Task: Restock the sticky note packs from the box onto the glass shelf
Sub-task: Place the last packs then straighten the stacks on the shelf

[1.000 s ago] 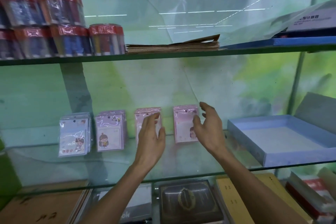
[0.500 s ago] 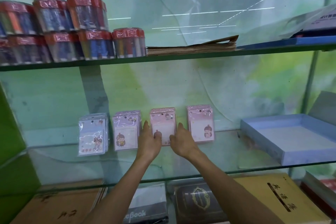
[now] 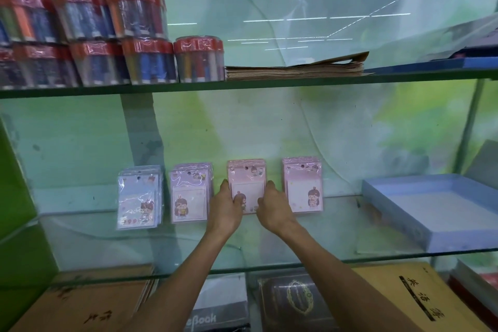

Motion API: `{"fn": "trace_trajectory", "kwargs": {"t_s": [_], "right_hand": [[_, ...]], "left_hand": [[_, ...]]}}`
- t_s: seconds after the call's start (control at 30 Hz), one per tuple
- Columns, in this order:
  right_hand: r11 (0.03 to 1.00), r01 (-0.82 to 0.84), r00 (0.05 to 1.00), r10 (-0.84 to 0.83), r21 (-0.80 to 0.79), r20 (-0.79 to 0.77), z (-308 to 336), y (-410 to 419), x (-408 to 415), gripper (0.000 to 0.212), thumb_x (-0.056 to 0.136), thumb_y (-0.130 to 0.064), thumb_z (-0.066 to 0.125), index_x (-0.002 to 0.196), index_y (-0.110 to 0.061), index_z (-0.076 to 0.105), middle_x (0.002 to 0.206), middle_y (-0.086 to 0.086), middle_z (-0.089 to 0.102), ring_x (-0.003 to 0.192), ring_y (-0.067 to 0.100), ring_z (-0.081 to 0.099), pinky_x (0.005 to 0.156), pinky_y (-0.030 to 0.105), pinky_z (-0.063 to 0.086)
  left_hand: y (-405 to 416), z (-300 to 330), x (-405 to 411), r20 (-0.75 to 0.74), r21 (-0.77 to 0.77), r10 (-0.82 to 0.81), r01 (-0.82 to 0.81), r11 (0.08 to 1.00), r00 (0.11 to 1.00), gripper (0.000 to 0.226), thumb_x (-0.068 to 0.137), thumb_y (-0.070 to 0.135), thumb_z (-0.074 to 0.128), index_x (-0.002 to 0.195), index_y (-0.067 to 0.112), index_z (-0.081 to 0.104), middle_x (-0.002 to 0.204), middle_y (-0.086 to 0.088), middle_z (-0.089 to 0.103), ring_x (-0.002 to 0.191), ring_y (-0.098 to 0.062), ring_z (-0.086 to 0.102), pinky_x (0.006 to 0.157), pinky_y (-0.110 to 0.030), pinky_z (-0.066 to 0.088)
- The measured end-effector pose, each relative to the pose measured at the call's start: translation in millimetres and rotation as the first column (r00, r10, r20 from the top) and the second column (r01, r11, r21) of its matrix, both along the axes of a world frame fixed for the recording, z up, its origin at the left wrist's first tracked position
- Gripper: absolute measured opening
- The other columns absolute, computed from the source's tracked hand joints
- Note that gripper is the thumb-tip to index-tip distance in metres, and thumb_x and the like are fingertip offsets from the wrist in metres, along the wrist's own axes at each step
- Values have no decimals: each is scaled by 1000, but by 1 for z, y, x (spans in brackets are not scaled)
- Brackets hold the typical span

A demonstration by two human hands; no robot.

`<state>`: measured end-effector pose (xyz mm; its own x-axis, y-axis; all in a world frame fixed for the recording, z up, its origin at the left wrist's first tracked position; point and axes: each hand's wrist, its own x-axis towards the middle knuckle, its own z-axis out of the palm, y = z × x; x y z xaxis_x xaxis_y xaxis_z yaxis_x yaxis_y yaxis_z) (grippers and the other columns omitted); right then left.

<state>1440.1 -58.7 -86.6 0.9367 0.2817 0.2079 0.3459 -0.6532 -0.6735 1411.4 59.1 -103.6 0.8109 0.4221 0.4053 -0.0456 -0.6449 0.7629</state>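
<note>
Squaring up the third stack of sticky note packs (image 3: 246, 183), both hands now bracket it: the left hand (image 3: 225, 209) lies along its 9 o'clock edge with the thumb over the lower front, and the right hand (image 3: 272, 207) along its 3 o'clock edge, fingers curled against the side. Both appear to pinch the stack lightly rather than lift it; how far the fingers wrap behind it cannot be seen.

A second ago the right hand hung open beside the fourth stack (image 3: 303, 183) while the left touched the third alone; half a second ago both had come onto the third stack, and there they remain. That reads as tidying, not fresh loading.

Outward from the hands, four stacks stand leaning on the back wall of the glass shelf (image 3: 323, 240): the first stack (image 3: 138, 197) at 9 o'clock, the second stack (image 3: 190, 194) just beside the left hand. At 3 o'clock, well apart, the blue box (image 3: 431, 234) shows only a bare floor, so the restocking looks nearly finished. Above, at 11 o'clock, pen tubs (image 3: 107, 35) crowd the upper shelf.
</note>
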Motion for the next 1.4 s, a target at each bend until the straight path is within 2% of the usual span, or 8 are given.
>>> {"fn": "trace_trajectory", "kwargs": {"t_s": [0.13, 0.3, 0.43, 0.57, 0.7, 1.1, 1.23, 1.4], "right_hand": [[1000, 6, 985, -8, 12, 173, 6, -4, -15, 61, 91, 4, 47, 145, 1, 18, 138, 21, 43, 122, 35, 47, 94, 36, 41], [984, -141, 903, 83, 108, 421, 15, 7, -49, 58, 99, -12, 42, 151, -5, 17, 156, 10, 28, 142, 24, 29, 110, 18, 17], [962, -238, 937, 192, 130, 292, 4, 41, -57, 57, 99, -18, 45, 149, -5, 22, 152, 12, 36, 139, 29, 35, 114, 36, 31], [974, -216, 967, 202, 75, 157, -2, 71, -53, 48, 99, -15, 43, 142, 0, 27, 137, 19, 47, 126, 36, 45, 94, 32, 38], [983, -171, 983, 167, 65, 74, -3, 94, -47, 31, 97, -12, 44, 125, 0, 37, 119, 23, 55, 108, 38, 54, 73, 29, 35], [997, -60, 998, 59, 49, 36, -4, 113, -41, 37, 90, 4, 45, 126, -1, 38, 116, 20, 56, 104, 33, 56, 71, 29, 36], [998, -42, 998, 40, 47, 44, -3, 115, -41, 38, 89, 7, 45, 125, -1, 37, 115, 21, 57, 103, 33, 57, 71, 30, 38], [999, -40, 994, 40, 0, 101, 4, 111, -52, 61, 87, 11, 42, 143, 2, 19, 131, 22, 46, 114, 35, 52, 84, 35, 42]], "left_hand": [[5, 4, -18, 85, 29, -34, 32, 999, 996, 19, 95, 14, 58, 112, 6, 53, 112, -2, 66, 100, -19, 63, 79, -26, 45], [36, 5, -53, 354, 69, 81, -112, 991, 932, 45, 93, 2, 55, 137, 5, 48, 134, -10, 55, 119, -21, 54, 104, -35, 42], [73, 6, -65, 317, 79, 159, -193, 978, 935, 54, 90, -2, 54, 143, 2, 40, 137, -16, 48, 115, -16, 46, 96, -10, 31], [96, 0, -60, 185, 83, 172, -190, 978, 968, 54, 88, 6, 56, 140, 6, 41, 128, -15, 58, 118, -32, 54, 102, -44, 42], [104, -2, -54, 80, 17, 149, -151, 988, 986, 47, 89, 13, 52, 135, 12, 43, 113, -14, 66, 100, -33, 63, 89, -41, 49], [106, 4, -41, 21, -79, 73, -71, 994, 997, 22, 88, 6, 51, 110, 11, 56, 93, -10, 70, 80, -26, 66, 66, -27, 45], [105, 5, -40, 27, -46, 86, -85, 995, 996, 24, 89, 7, 53, 112, 9, 56, 93, -12, 71, 81, -28, 67, 75, -33, 52], [108, 8, -45, 43, -9, 62, -62, 998, 997, 22, 89, 7, 54, 111, 7, 49, 90, -13, 69, 78, -30, 66, 68, -31, 49]]}}
